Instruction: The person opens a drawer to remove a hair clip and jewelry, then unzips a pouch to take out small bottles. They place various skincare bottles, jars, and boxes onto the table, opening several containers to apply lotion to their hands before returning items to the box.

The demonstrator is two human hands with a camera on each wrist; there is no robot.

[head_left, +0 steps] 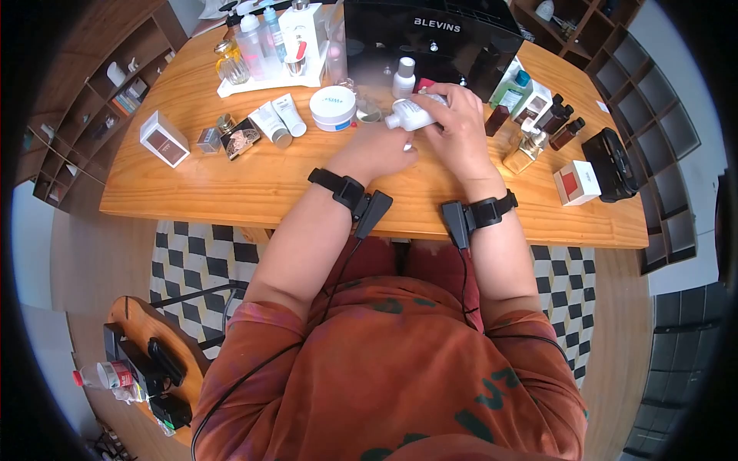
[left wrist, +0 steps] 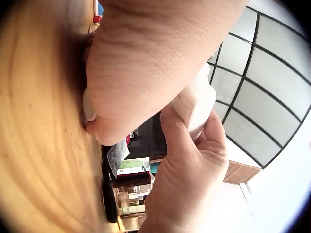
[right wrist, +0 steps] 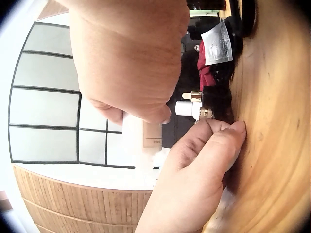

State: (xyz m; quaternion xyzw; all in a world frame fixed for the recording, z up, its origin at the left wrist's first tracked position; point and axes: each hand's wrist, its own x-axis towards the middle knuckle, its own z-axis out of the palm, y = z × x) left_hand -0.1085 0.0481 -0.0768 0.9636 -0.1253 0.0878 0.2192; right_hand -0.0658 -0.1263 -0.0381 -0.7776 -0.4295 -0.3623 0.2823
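Note:
My right hand [head_left: 460, 127] grips a white bottle [head_left: 413, 114], tilted with its neck toward the left, over my left hand [head_left: 375, 152]. Low over the wood, the left hand's curled fingers pinch a small white cap [head_left: 408, 146]. In the left wrist view the cap [left wrist: 89, 105] shows under the left hand [left wrist: 141, 68], and the right hand [left wrist: 192, 160] holds the bottle [left wrist: 200, 99] by its sides. The right wrist view has the bottle [right wrist: 141, 138] below the right hand [right wrist: 131, 58], with the left hand [right wrist: 197, 167] beside it; the cap is hidden there.
Behind the hands stand another white bottle [head_left: 403, 78] and a black case [head_left: 430, 38]. A round white jar [head_left: 333, 107], tubes [head_left: 289, 115] and boxes [head_left: 164, 140] lie to the left. Dark bottles [head_left: 567, 134], a perfume bottle [head_left: 525, 150] and a black bag [head_left: 610, 165] are at right.

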